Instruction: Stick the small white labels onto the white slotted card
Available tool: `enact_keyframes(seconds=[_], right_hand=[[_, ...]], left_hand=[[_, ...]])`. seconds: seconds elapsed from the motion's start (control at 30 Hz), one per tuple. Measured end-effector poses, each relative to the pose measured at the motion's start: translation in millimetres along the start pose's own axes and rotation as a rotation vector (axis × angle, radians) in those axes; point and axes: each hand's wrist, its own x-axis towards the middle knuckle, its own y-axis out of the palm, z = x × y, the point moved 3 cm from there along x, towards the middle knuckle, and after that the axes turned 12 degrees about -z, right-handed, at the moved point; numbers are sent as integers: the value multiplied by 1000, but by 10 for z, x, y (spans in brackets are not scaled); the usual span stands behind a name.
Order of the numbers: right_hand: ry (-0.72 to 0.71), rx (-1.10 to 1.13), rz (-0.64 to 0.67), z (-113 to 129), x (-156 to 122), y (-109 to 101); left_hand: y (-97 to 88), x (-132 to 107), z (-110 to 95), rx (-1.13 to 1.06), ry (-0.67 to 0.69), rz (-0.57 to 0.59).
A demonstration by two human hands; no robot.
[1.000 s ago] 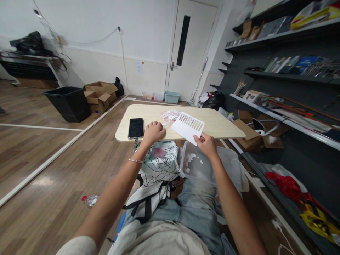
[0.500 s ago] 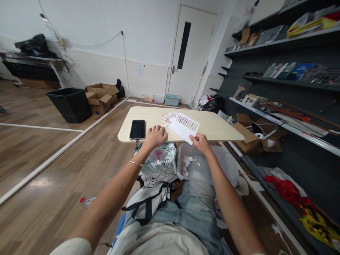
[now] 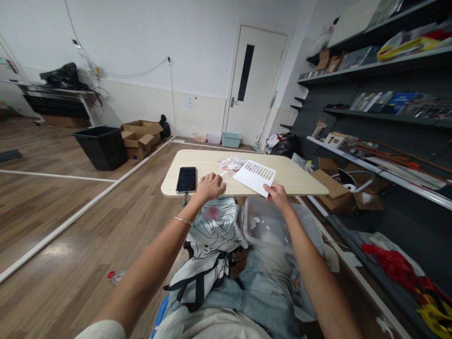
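My right hand (image 3: 278, 194) pinches the near corner of a white sheet (image 3: 254, 176) that carries a row of small strips along its far edge; the sheet lies low over the light wooden table (image 3: 300, 181). My left hand (image 3: 209, 186) rests on the table's near edge with its fingers curled, and whatever it may hold is hidden. A black phone (image 3: 186, 179) lies just left of that hand. A heap of small pink and white pieces (image 3: 231, 163) sits behind the sheet. A clear plastic tub (image 3: 270, 223) with white scraps rests on my lap under the table.
A black bin (image 3: 101, 147) and open cardboard boxes (image 3: 141, 136) stand at the left on the wood floor. Dark shelves (image 3: 384, 117) full of goods line the right wall. A white door (image 3: 252, 82) is behind the table. A plastic bottle (image 3: 116, 277) lies on the floor.
The sheet in my right hand has dropped lower and flatter over the table. My left hand has stayed at the table edge. The camera has tilted up slightly.
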Motion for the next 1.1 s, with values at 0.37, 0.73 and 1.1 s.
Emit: enact_keyframes(seconds=[0.37,0.73,1.1], right_hand=[[84,52,22,-109,61,-82],[116,85,36,-53,36,-114],[85,109,40,30,-4,-143]], left_hand=[[2,49,-17,-55,-23,-1],[35,165,-6,-41,-21,35],[30,196,10,-54,-43,24]])
